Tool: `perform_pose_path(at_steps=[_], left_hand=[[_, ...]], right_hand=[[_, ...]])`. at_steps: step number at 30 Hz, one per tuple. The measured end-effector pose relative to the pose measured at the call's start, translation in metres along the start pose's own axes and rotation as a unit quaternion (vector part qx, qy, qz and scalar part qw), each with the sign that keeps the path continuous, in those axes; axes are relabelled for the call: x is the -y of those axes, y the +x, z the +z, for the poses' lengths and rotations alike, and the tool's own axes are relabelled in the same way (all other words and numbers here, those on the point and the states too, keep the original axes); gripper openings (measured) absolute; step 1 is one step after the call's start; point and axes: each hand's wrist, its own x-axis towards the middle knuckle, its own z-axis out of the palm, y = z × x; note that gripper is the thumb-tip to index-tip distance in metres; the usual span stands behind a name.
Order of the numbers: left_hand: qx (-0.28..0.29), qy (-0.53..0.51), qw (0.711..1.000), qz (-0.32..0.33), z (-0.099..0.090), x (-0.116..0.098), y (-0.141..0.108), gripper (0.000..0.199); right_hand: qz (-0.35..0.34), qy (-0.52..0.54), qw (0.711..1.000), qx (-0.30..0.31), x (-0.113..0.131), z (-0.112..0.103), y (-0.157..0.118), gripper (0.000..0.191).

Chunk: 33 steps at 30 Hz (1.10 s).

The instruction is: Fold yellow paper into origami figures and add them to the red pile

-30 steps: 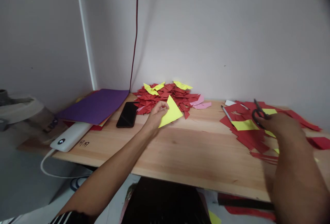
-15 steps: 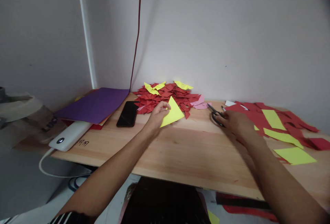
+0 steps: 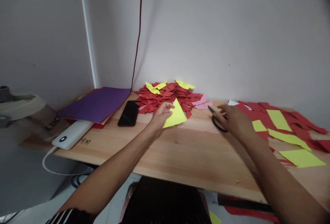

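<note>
My left hand [image 3: 162, 114] is closed on a yellow piece of paper [image 3: 176, 114], folded into a triangle, pinched at its left edge above the desk. The pair of scissors [image 3: 211, 109] with black handles lies on the desk, blades pointing up and left. Over its handles hovers my right hand [image 3: 233, 118], thumb and index finger apart; the hand covers part of the handles. Behind the folded paper is a heap of red folded paper pieces [image 3: 165, 96], with a few yellow ones on top and pink ones at its edges.
A black phone [image 3: 128, 113] lies left of the heap. Farther left, purple sheets [image 3: 98, 103] rest partly on a white power bank [image 3: 69, 136] with a cable. Red cut paper [image 3: 260, 114] and yellow pieces [image 3: 302, 157] spread over the right side of the wooden desk [image 3: 180, 155].
My right hand's fingers have spread from the scissors' handles, and the scissors stay on the desk. My left hand still holds the folded yellow paper. The view has shifted slightly.
</note>
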Motion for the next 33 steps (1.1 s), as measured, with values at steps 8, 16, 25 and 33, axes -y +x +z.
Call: perform_pose_path(at_steps=[8, 16, 25, 33], left_hand=[[-0.007, -0.117, 0.992, -0.05, -0.001, 0.01, 0.004, 0.077], [0.041, -0.199, 0.977, -0.061, 0.007, 0.014, 0.002, 0.063], [0.063, -0.225, 0.969, -0.078, 0.005, 0.017, 0.002, 0.046], [0.136, -0.207, 0.967, -0.06, 0.01, 0.021, -0.003, 0.042]], right_hand=[[-0.343, 0.121, 0.92, -0.146, 0.064, 0.017, -0.026, 0.033], [-0.378, 0.073, 0.908, -0.164, 0.072, 0.033, -0.029, 0.01], [-0.381, 0.043, 0.907, -0.176, 0.075, 0.034, -0.034, 0.012], [-0.383, 0.099, 0.895, -0.205, 0.073, 0.031, -0.029, 0.008]])
